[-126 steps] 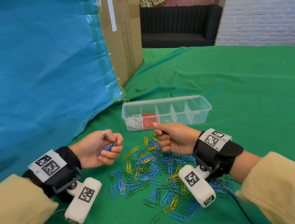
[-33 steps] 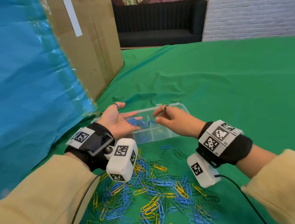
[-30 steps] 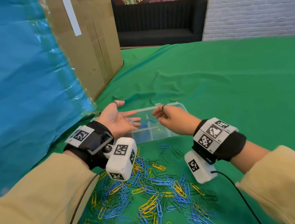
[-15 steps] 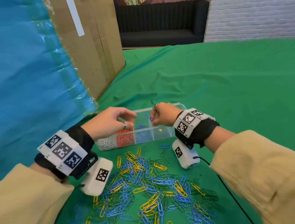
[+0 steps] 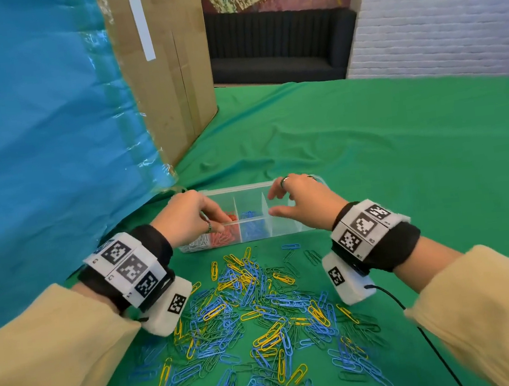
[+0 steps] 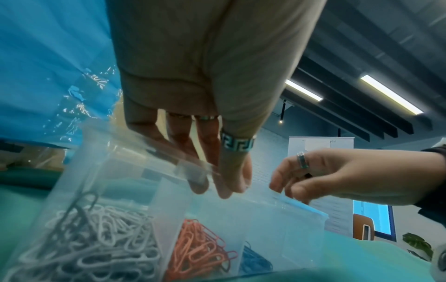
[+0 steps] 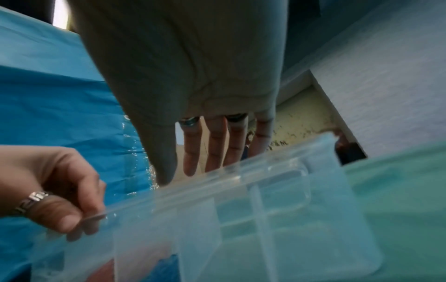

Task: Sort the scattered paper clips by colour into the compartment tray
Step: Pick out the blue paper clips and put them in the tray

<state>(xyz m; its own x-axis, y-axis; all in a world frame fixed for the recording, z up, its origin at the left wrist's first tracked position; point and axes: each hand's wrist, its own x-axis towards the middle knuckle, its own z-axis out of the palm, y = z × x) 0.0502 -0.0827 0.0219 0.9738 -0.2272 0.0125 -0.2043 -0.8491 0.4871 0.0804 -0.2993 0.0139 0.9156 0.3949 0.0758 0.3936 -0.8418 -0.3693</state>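
Blue clips [image 5: 252, 226] dropped in clear tray [image 5: 283, 231], beside orange.

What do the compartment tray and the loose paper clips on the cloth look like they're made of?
Compartment tray: clear, slightly frosted rigid plastic; the sorted clips show through its walls.
Loose paper clips: thin bent wire with a coloured coating, probably vinyl or paint over metal; blue, yellow and green, with a slight sheen.
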